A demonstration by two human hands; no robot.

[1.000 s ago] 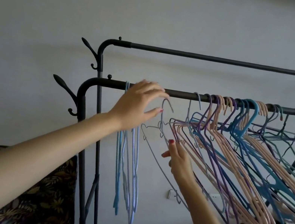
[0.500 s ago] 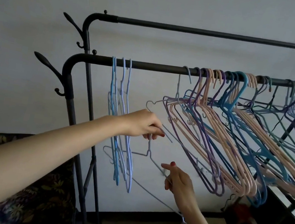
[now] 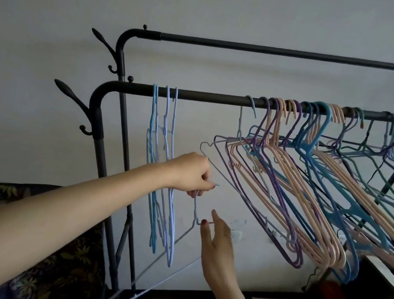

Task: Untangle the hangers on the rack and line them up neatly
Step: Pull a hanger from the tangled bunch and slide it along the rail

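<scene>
Three blue hangers point(image 3: 160, 169) hung straight at the front rail's point(image 3: 212, 98) left end, the tangled bunch point(image 3: 315, 191) remained rightward, while the left hand point(image 3: 193, 172) pinched a loose grey hanger point(image 3: 194, 209) below the rail, the right hand point(image 3: 217, 242) half-open, touching it.

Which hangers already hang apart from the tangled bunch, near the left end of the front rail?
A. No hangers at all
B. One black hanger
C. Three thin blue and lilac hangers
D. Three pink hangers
C: three thin blue and lilac hangers hang straight down from the front rail near its left bend, with a bare stretch of rail between them and the tangled bunch.
</scene>
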